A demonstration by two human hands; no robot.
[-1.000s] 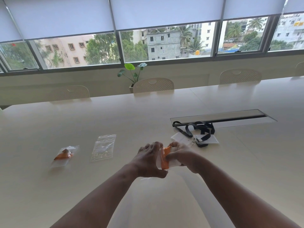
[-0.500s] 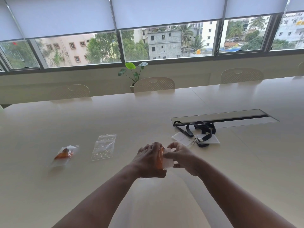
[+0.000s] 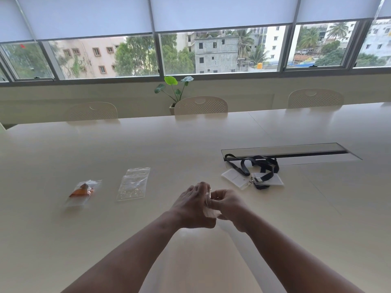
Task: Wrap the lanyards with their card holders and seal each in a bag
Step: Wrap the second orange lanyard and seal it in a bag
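Observation:
My left hand [image 3: 192, 206] and my right hand [image 3: 227, 205] meet above the table's middle, both gripping a clear card holder [image 3: 209, 210] between them. The orange lanyard seen earlier is hidden behind my fingers. To the right lie black lanyards [image 3: 257, 166] with their clear card holders [image 3: 233, 178] in a loose heap. On the left, a sealed bag [image 3: 83, 192] holds an orange lanyard. Beside it lies a small stack of clear zip bags [image 3: 133, 185], flat on the table.
The long cream table [image 3: 105, 240] has a cable slot [image 3: 285, 152] just behind the black lanyards. Chairs [image 3: 201, 105] line the far edge, with a potted plant [image 3: 174, 87] under the window.
The orange lanyard, visible between my hands a second ago, is now covered by my fingers and the holder. My hands have closed tighter together.

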